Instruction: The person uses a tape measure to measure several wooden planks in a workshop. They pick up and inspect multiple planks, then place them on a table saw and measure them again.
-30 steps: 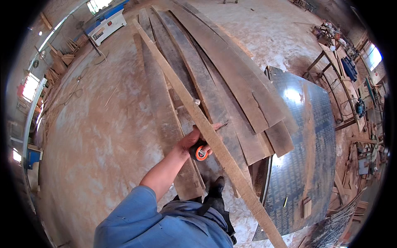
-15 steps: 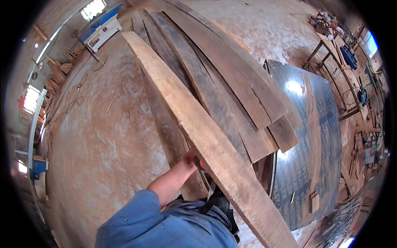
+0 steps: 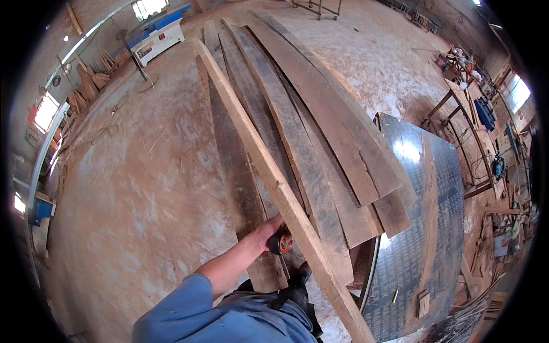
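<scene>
Left hand clenches an orange tape measure beside a long, stiff, likely heavy plank; right hand unseen

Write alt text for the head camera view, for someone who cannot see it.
A person's left hand, blue-sleeved, grips an orange-and-black tape measure beside a long pale wooden plank tilted on edge. Weathered grey boards lie stacked on the dusty workshop floor.
</scene>
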`<control>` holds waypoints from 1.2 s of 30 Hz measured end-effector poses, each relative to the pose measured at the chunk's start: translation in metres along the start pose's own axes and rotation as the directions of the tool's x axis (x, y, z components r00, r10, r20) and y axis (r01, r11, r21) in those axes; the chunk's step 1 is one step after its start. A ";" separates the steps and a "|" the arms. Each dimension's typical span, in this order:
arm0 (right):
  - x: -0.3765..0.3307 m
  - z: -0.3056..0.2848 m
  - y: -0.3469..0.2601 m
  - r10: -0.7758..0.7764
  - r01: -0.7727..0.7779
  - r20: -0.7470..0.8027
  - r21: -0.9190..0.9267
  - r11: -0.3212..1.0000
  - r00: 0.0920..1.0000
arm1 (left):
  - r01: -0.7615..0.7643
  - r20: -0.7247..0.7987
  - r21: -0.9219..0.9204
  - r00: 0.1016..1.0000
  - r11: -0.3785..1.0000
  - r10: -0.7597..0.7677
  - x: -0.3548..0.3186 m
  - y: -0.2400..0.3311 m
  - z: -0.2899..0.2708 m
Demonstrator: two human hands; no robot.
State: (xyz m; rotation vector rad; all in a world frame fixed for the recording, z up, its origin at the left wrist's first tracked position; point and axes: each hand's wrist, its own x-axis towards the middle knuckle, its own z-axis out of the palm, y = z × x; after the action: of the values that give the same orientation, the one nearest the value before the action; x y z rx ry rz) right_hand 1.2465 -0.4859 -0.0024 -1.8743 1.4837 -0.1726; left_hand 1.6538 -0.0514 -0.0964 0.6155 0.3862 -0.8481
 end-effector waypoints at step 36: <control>0.026 0.084 0.020 0.134 -0.536 0.716 0.372 0.758 0.686 | 0.120 -0.037 0.656 0.991 0.745 -0.127 -0.133 -0.256 0.085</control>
State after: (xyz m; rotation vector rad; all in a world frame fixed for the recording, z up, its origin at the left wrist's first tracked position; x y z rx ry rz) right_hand 1.2825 -0.4720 -0.0840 -0.9673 1.0888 0.2121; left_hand 1.3774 -0.1592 -0.0483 1.2566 0.1014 -1.1243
